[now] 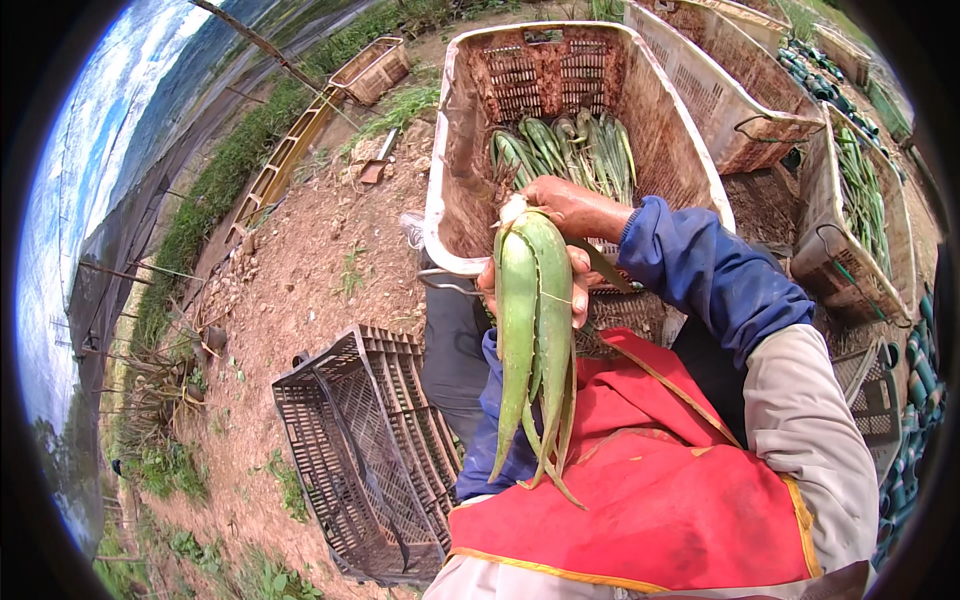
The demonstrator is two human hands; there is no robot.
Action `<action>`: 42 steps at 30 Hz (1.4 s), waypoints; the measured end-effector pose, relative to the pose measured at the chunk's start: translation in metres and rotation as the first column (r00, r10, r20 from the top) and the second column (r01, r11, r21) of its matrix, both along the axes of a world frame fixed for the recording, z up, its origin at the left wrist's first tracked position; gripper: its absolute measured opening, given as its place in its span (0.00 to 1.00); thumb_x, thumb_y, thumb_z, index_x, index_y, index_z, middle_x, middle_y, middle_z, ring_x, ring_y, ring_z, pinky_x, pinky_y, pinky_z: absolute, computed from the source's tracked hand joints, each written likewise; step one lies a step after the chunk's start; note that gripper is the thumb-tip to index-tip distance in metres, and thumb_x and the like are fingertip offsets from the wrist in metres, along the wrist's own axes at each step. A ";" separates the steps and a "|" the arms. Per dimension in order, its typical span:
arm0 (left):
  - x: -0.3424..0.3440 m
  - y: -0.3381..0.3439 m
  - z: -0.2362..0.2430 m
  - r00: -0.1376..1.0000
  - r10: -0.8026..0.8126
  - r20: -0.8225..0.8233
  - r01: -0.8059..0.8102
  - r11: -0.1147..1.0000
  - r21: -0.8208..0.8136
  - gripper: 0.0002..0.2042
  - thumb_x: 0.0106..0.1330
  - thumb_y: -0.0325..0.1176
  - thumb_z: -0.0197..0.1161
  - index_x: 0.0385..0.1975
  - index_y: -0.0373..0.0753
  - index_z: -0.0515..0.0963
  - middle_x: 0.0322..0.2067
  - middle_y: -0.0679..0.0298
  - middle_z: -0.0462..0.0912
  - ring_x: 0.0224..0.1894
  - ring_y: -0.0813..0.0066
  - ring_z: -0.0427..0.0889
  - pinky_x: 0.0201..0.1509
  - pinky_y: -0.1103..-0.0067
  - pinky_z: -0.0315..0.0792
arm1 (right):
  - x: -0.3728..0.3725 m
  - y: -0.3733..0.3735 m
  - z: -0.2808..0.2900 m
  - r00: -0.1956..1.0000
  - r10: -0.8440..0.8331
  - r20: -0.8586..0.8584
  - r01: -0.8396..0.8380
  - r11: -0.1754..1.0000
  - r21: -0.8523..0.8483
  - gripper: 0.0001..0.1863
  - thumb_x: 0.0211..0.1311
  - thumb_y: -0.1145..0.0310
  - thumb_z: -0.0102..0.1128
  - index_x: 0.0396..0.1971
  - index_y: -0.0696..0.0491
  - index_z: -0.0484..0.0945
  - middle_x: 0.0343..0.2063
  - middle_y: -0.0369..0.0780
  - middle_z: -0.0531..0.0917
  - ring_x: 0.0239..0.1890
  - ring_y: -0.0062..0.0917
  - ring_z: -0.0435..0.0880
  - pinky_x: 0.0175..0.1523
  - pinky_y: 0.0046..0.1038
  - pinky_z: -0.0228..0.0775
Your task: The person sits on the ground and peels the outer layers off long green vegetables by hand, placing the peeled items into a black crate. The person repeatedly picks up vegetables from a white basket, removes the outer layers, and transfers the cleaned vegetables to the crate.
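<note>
An aloe plant (525, 330), pale at its cut base, hangs with its thick green leaves downward in front of me. My left hand (578, 290) is closed round it from behind, mostly hidden by the leaves, with fingertips showing at both sides. My right hand (568, 205) has its fingers closed at the plant's base, at the top. Just beyond my hands a dirty white crate (450, 130) holds a heap of green aloe plants (560, 150). My red apron (640, 510) lies below the plant.
An empty black crate (350, 450) stands at lower left. More white crates (720, 80) stand at right, one with leafy plants (860, 190). Dark green pieces (920, 380) are piled at far right. A yellow crate-like frame (270, 180), grass and poles lie along the left of the dirt ground (300, 270).
</note>
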State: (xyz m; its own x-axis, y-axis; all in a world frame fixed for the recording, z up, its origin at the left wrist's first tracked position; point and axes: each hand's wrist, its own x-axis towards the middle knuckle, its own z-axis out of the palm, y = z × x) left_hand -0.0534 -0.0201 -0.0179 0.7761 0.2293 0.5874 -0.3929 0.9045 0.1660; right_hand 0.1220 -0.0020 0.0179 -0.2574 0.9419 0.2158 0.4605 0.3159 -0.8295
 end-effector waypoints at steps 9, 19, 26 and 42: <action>-0.057 0.035 0.012 0.827 0.304 -0.472 -0.355 0.935 -0.019 0.30 0.73 0.52 0.52 0.69 0.42 0.65 0.54 0.38 0.79 0.49 0.40 0.85 0.54 0.50 0.82 | 0.097 -0.016 0.084 0.779 -0.528 -0.339 0.554 0.832 -0.023 0.18 0.74 0.51 0.60 0.32 0.51 0.82 0.24 0.29 0.80 0.26 0.12 0.76 0.35 0.18 0.69; -0.109 0.059 0.025 0.483 0.575 -0.660 -0.529 0.793 0.303 0.24 0.70 0.43 0.65 0.59 0.36 0.71 0.50 0.52 0.82 0.47 0.61 0.87 0.52 0.64 0.84 | 0.421 -0.432 0.066 0.072 -0.675 0.734 0.913 0.341 0.224 0.22 0.73 0.52 0.55 0.33 0.59 0.78 0.25 0.42 0.78 0.28 0.30 0.78 0.37 0.33 0.69; -0.122 0.064 0.013 0.701 0.412 -0.582 -0.467 0.882 0.063 0.30 0.71 0.50 0.61 0.65 0.34 0.68 0.61 0.41 0.75 0.65 0.38 0.72 0.63 0.44 0.75 | 0.430 -0.823 0.064 -0.212 -0.155 0.965 0.951 -0.258 0.168 0.20 0.72 0.54 0.54 0.38 0.60 0.80 0.27 0.40 0.79 0.28 0.28 0.77 0.35 0.31 0.70; -0.110 0.015 0.063 0.332 0.743 -0.582 -0.496 0.662 0.562 0.32 0.58 0.29 0.73 0.62 0.34 0.67 0.49 0.59 0.81 0.50 0.68 0.83 0.59 0.71 0.77 | 0.269 -0.258 0.076 0.555 -0.725 0.408 0.785 0.619 0.031 0.22 0.74 0.56 0.56 0.52 0.62 0.81 0.36 0.40 0.84 0.35 0.23 0.81 0.42 0.26 0.75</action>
